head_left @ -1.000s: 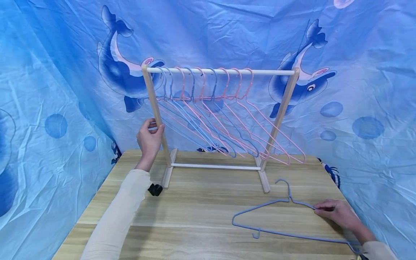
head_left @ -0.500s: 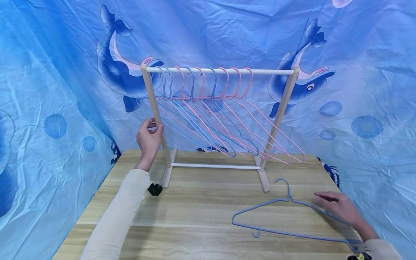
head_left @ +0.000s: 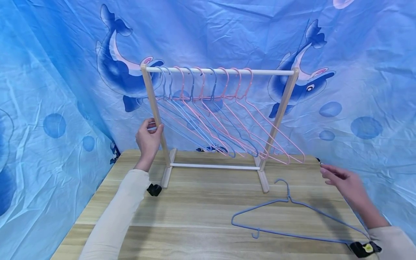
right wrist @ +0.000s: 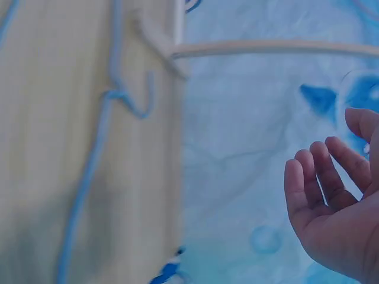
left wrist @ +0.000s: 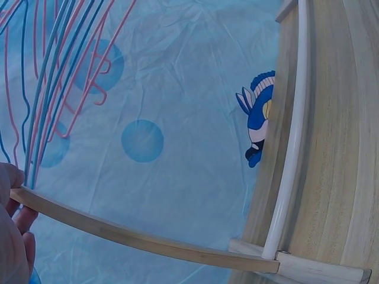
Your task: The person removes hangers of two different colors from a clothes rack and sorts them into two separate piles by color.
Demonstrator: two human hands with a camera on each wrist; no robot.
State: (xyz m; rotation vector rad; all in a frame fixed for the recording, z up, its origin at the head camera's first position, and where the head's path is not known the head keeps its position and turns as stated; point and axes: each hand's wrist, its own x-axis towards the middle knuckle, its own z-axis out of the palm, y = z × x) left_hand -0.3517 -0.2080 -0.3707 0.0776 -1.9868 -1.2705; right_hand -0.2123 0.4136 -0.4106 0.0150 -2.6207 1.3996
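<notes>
In the head view my left hand (head_left: 147, 139) grips the left post (head_left: 150, 90) of a small wooden clothes rack, thumb on the near side. The left wrist view shows its fingers around that post (left wrist: 136, 236). Pink hangers (head_left: 251, 77) and blue hangers (head_left: 215, 85) hang mixed along the rack's white top rail (head_left: 269, 72). A single blue hanger (head_left: 288, 189) lies flat at the table's right side. Above and beyond it, my right hand (head_left: 346, 182) is in the air. The right wrist view shows this hand (right wrist: 337, 207) with loosely bent fingers and nothing held.
The rack stands towards the back of the wood-grain table (head_left: 195, 213), with a white lower bar (head_left: 214, 166) between its feet. Blue dolphin-print cloth (head_left: 373, 90) encloses the back and both sides. Black wrist mounts (head_left: 154, 189) show beside both sleeves.
My right hand has let go of the blue hanger on the table and moved up and away over the right edge. The left hand keeps its grip on the post.
</notes>
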